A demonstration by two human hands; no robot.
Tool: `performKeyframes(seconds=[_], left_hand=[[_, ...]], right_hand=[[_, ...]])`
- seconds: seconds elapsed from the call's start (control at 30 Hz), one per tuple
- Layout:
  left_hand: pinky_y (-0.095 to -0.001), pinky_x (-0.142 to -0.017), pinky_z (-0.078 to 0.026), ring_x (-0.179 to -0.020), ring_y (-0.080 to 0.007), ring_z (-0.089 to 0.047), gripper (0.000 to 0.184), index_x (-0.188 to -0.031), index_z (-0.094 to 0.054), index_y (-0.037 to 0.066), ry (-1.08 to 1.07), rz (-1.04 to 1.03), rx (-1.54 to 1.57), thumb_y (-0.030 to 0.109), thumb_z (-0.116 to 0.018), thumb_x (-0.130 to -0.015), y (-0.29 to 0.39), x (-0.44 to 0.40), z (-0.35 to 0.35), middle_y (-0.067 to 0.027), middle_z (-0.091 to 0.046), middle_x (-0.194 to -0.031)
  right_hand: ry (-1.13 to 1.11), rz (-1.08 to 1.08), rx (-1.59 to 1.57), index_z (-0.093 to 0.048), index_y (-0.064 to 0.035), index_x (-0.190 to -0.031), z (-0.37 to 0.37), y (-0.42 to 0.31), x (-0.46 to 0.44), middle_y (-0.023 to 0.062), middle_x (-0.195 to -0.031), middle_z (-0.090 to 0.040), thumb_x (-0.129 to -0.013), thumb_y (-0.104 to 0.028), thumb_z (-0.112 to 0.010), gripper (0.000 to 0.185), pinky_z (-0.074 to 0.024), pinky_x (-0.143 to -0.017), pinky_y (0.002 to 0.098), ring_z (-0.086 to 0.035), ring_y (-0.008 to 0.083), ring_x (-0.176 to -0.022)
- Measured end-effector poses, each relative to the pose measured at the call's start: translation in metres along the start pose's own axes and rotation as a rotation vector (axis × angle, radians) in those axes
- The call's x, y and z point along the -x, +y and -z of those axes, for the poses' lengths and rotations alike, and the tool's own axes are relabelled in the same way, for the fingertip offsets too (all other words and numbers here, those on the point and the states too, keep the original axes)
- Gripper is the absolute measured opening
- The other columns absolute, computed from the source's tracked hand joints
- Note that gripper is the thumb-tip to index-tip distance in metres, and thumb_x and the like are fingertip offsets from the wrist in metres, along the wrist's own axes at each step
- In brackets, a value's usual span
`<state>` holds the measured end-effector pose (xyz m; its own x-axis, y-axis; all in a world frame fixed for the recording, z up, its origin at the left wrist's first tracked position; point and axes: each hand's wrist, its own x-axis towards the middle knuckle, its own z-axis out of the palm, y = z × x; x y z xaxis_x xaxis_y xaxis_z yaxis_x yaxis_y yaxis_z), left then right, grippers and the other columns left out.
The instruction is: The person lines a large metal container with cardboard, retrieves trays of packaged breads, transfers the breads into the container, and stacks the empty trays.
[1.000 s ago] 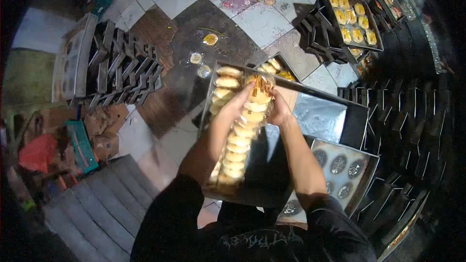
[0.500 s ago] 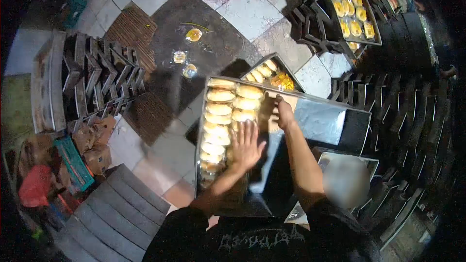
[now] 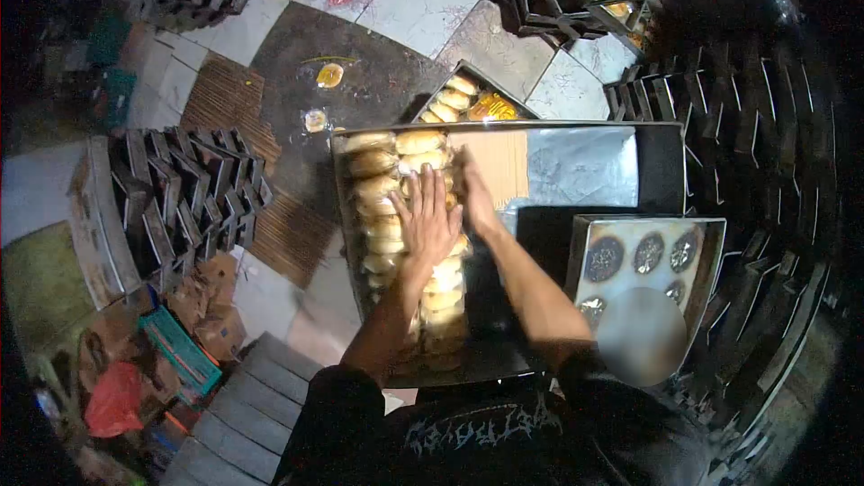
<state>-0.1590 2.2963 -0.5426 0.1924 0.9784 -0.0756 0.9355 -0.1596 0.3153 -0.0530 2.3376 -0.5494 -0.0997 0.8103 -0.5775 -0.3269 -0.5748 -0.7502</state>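
Two long rows of wrapped buns (image 3: 382, 232) fill the left part of a big dark tray (image 3: 661, 157) in front of me. My left hand (image 3: 430, 227) lies palm down on the right-hand row with its fingers spread. Beside that row, my right hand (image 3: 479, 196) is on edge, fingers stretched along the buns' right side. To its right, a piece of cardboard (image 3: 495, 165) and a shiny silvery sheet (image 3: 580, 166) cover part of the tray's bottom.
Behind the tray is a smaller tray with buns (image 3: 461, 93). A baking tray (image 3: 648, 227) with dark round marks stands at my right. Stacked dark trays rise at left (image 3: 171, 207) and right (image 3: 738, 126). Several loose items lie on the floor, including a yellow-topped one (image 3: 329, 76).
My right hand has come left from the cardboard to the side of the buns. My left hand has moved up along the row. The view has shifted, showing more of the right baking tray.
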Motion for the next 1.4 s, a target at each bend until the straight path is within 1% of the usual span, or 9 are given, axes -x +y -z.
performKeyframes(seconds=[0.2,0.33,0.43,0.6,0.7,0.83,1.07,1.17,1.4], left_hand=[[-0.0522,-0.105,-0.002,-0.132,-0.0339,-0.013,0.052,-0.134,-0.025,0.001,0.337,-0.03,0.387,0.03,-0.029,-0.09,0.049,0.071,0.043,-0.016,-0.019,-0.142],[-0.0454,-0.102,-0.022,-0.125,-0.0361,-0.028,0.062,-0.132,-0.024,-0.001,-0.118,0.195,0.96,0.028,-0.051,-0.084,0.139,0.199,0.062,-0.0245,-0.027,-0.134],[-0.0445,-0.106,-0.014,-0.13,-0.0372,-0.009,0.093,-0.134,-0.003,-0.007,-0.564,0.399,1.176,0.055,-0.048,-0.08,0.209,0.231,0.046,-0.0284,-0.007,-0.139],[-0.0351,-0.099,-0.03,-0.118,-0.0352,-0.038,0.079,-0.132,-0.018,-0.007,-0.285,0.437,1.166,0.031,-0.057,-0.074,0.256,0.208,-0.015,-0.0289,-0.035,-0.128],[-0.0368,-0.091,-0.039,-0.106,-0.0348,-0.051,0.061,-0.126,-0.035,-0.005,-0.244,0.453,1.023,0.009,-0.051,-0.07,0.235,0.231,0.026,-0.0262,-0.052,-0.112],[-0.0341,-0.08,-0.046,-0.093,-0.0262,-0.058,0.064,-0.126,-0.04,-0.001,-0.161,0.329,1.121,0.024,-0.062,-0.072,0.123,0.297,0.123,-0.0188,-0.058,-0.106],[-0.0357,-0.071,-0.054,-0.108,-0.0255,-0.049,0.08,-0.138,-0.015,0.011,0.524,0.571,1.193,-0.004,-0.054,-0.07,-0.103,0.433,0.295,-0.0173,-0.025,-0.137],[-0.0367,-0.07,-0.054,-0.107,-0.0289,-0.048,0.09,-0.139,-0.008,0.018,0.757,0.613,1.325,-0.013,-0.046,-0.064,-0.159,0.467,0.36,-0.0149,-0.025,-0.138],[-0.026,-0.06,-0.047,-0.077,-0.0172,-0.054,0.075,-0.132,-0.034,0.013,1.137,0.617,1.26,-0.009,-0.042,-0.061,-0.541,0.405,0.456,-0.0089,-0.056,-0.099]], right_hand=[[-0.07,0.038,-0.118,-0.017,-0.0024,-0.137,0.004,-0.001,0.021,0.0134,-0.142,-0.019,-0.094,-0.037,-0.024,0.055,-0.0151,-0.106,0.0313,-0.02,0.0227,-0.13],[0.518,0.372,0.789,-0.046,-0.0011,-0.121,0.051,-0.091,0.216,0.0124,-0.123,-0.048,-0.088,-0.014,-0.045,0.035,-0.0323,-0.097,0.0308,-0.045,0.0226,-0.113],[0.982,0.612,0.567,-0.05,0.002,-0.114,0.121,-0.078,0.374,0.0123,-0.105,-0.056,-0.088,-0.012,-0.049,0.029,-0.0389,-0.087,0.0317,-0.051,0.0193,-0.097],[1.709,0.538,0.425,-0.042,0.0052,-0.12,0.25,0.045,0.489,0.0213,-0.122,-0.045,-0.088,-0.035,-0.05,0.052,-0.0441,-0.082,0.0377,-0.051,0.0298,-0.1],[1.624,0.096,-0.162,-0.024,-0.0005,-0.133,0.195,0.034,0.489,0.0195,-0.136,-0.028,-0.085,-0.053,-0.043,0.074,-0.0395,-0.087,0.0464,-0.042,0.0334,-0.112],[0.886,0.501,-0.67,-0.02,-0.0076,-0.136,0.208,0.068,0.496,0.0151,-0.14,-0.02,-0.082,-0.059,-0.04,0.078,-0.0225,-0.103,0.0476,-0.028,0.0334,-0.124],[0.302,0.526,0.018,-0.034,0.0018,-0.126,-0.052,0.063,0.384,0.0184,-0.126,-0.039,-0.081,-0.018,-0.052,0.052,-0.041,-0.09,0.0402,-0.046,0.0285,-0.108],[-0.13,0.455,-0.013,-0.011,-0.0013,-0.137,-0.222,0.002,0.326,0.0199,-0.131,-0.033,-0.084,-0.033,-0.055,0.076,-0.037,-0.094,0.0383,-0.041,0.0282,-0.114],[-0.59,0.271,0.161,-0.014,-0.0052,-0.137,-0.44,0.027,0.312,0.0179,-0.137,-0.025,-0.087,-0.044,-0.042,0.07,-0.0312,-0.099,0.0392,-0.035,0.0297,-0.121]])
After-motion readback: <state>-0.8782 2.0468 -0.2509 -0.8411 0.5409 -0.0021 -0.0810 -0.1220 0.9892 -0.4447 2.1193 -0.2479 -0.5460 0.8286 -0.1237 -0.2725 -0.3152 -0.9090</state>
